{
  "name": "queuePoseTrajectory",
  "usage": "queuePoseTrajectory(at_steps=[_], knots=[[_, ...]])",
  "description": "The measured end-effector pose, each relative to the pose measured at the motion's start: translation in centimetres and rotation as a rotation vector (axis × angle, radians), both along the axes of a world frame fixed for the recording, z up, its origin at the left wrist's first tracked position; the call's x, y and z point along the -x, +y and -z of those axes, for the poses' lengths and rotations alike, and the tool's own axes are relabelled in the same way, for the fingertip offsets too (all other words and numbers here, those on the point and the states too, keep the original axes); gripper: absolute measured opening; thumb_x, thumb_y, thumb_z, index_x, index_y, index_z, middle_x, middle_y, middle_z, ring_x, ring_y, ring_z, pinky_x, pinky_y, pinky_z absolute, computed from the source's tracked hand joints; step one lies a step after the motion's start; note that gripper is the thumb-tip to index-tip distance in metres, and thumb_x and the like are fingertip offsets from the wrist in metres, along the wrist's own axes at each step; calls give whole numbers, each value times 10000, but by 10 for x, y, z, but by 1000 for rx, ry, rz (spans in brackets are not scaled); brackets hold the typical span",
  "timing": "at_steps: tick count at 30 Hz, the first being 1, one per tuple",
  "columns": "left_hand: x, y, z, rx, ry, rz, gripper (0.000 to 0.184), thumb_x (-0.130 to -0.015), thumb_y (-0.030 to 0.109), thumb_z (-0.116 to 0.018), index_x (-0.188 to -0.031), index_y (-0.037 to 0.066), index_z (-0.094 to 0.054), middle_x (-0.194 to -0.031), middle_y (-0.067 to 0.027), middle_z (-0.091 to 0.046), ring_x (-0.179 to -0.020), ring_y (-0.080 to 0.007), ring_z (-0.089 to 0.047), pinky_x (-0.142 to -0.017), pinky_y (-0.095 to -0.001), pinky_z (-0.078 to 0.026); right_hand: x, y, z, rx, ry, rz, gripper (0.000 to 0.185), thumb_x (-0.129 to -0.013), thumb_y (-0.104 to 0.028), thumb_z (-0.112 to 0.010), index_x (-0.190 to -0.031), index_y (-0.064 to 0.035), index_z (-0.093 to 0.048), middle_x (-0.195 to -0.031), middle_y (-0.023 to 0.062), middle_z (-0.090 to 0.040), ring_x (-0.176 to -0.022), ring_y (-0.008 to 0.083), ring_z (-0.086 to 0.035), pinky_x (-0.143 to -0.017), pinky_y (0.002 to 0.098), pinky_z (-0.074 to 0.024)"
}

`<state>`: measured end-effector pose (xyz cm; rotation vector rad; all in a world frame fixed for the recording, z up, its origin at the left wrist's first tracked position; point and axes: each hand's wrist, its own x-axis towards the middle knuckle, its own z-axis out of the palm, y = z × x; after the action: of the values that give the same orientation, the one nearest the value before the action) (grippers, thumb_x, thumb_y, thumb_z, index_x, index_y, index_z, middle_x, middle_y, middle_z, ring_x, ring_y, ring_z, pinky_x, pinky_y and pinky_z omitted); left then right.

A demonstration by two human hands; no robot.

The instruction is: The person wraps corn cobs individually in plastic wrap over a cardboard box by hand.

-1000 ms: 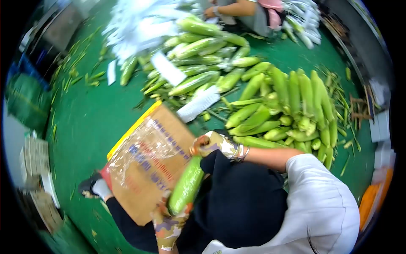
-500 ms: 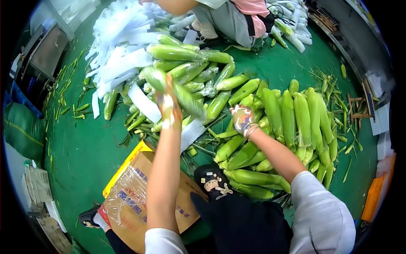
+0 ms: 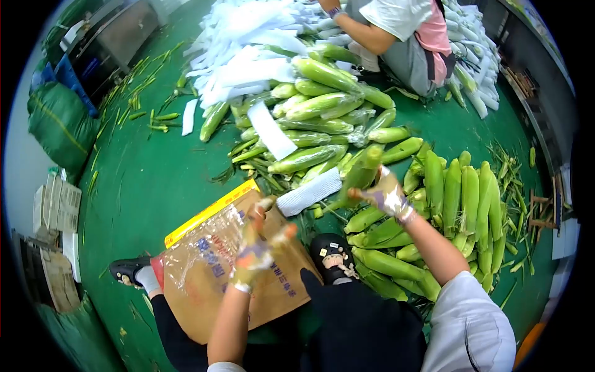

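Observation:
My left hand [image 3: 254,249], in a patterned glove, hovers over a brown cardboard box [image 3: 273,304] with its fingers apart and nothing in them. Clear plastic film [image 3: 195,263] lies on the box's upper left part. My right hand [image 3: 389,193], gloved as well, is closed around an ear of corn [image 3: 362,175] in its green husk, which is blurred and roughly upright. Beside that hand lies a heap of unwrapped green corn [image 3: 384,263]. Beyond the box is a pile of film-wrapped corn [image 3: 319,106], with a white foam net sleeve [image 3: 311,192] at its near edge.
A heap of white foam sleeves [image 3: 248,65] spreads at the back. Another person [image 3: 396,37] crouches behind the wrapped corn, near white-sleeved corn [image 3: 474,53]. Husk scraps [image 3: 139,93] litter the green floor. A green sack [image 3: 62,127] stands at left, a small wooden stool [image 3: 544,211] at right.
My left hand has let go of a wrapped ear at the pile and come back over the box. My right hand has lifted an ear off the unwrapped heap. The view has shifted left.

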<state>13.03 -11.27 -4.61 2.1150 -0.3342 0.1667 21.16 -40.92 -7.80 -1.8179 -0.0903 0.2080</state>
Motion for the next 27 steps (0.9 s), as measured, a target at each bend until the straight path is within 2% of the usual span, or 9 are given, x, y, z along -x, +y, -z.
queuePoseTrajectory(at_steps=[2, 3, 5, 10, 12, 16, 17, 21, 27], knots=[[37, -5, -4, -380, 11, -117, 763, -734, 475, -740, -1275, 19, -454, -1258, -208, -503, -1179, -367, -490, -975, -401, -418, 39, 45, -39, -93, 72, -211, 669, -691, -305, -830, -1195, -36, -480, -1149, 129, -596, -1045, 206, -587, -852, 347, -523], [51, -2, 0, -357, 87, -89, 766, -726, 411, -764, -1294, 18, -432, -1225, -212, -526, -1138, -365, -517, -977, -417, -410, 55, 65, -21, -284, -101, -247, 714, -733, -261, -800, -1281, -27, -406, -1152, 150, -573, -1043, 224, -580, -868, 357, -519], [65, 8, -5, -109, 618, -68, 747, -722, 327, -786, -1306, 40, -420, -1196, -211, -549, -1100, -373, -545, -973, -429, -415, 70, 84, -32, -764, 356, -353, 628, -738, -98, -775, -1250, -2, -424, -1131, 121, -570, -998, 201, -588, -852, 331, -532], [98, 17, -4, -340, 51, -218, 682, -747, 311, -756, -1292, 59, -432, -1192, -160, -556, -1110, -304, -538, -993, -360, -388, 112, 108, -77, -377, 284, -330, 593, -735, 1, -740, -1236, 23, -424, -1155, 115, -548, -1017, 205, -572, -805, 325, -535], [93, 23, 9, -128, 73, -112, 893, -708, 431, -743, -1374, 32, -302, -1319, -193, -462, -1158, -362, -495, -953, -411, -411, 122, 126, -93, -483, 164, -375, 507, -812, -180, -693, -1224, 7, -466, -1095, 103, -577, -986, 196, -579, -819, 328, -507], [117, 61, 1, -330, 176, -177, 732, -715, 430, -702, -1261, 11, -452, -1129, -202, -563, -1020, -366, -570, -845, -462, -467, 119, 124, -96, -146, 466, -577, 573, -819, -250, -712, -1270, 4, -465, -1169, 118, -581, -1033, 227, -591, -868, 345, -494], [116, 76, -11, -367, 16, -234, 490, -689, 373, -727, -1007, 40, -560, -836, -169, -631, -739, -362, -611, -719, -427, -498, 115, 118, -84, 24, 487, -735, 590, -818, -235, -717, -1284, 17, -456, -1175, 116, -581, -1011, 229, -602, -859, 337, -501], [123, 115, -29, -417, 237, -143, 601, -644, 427, -755, -1039, 22, -551, -812, -148, -633, -745, -356, -621, -675, -435, -496, 116, 184, -146, 931, -842, -833, 878, -634, -250, -796, -1381, -50, -380, -1366, 187, -399, -1234, 413, -382, -1034, 481, -332], [154, 192, 12, 34, 306, -696, 669, -733, 451, -741, -1160, 32, -442, -944, -204, -605, -833, -380, -611, -724, -441, -485, 69, 275, -58, 669, -878, -692, 728, -753, -158, -681, -1385, -34, -342, -1222, 214, -480, -1076, 373, -498, -898, 450, -435]])
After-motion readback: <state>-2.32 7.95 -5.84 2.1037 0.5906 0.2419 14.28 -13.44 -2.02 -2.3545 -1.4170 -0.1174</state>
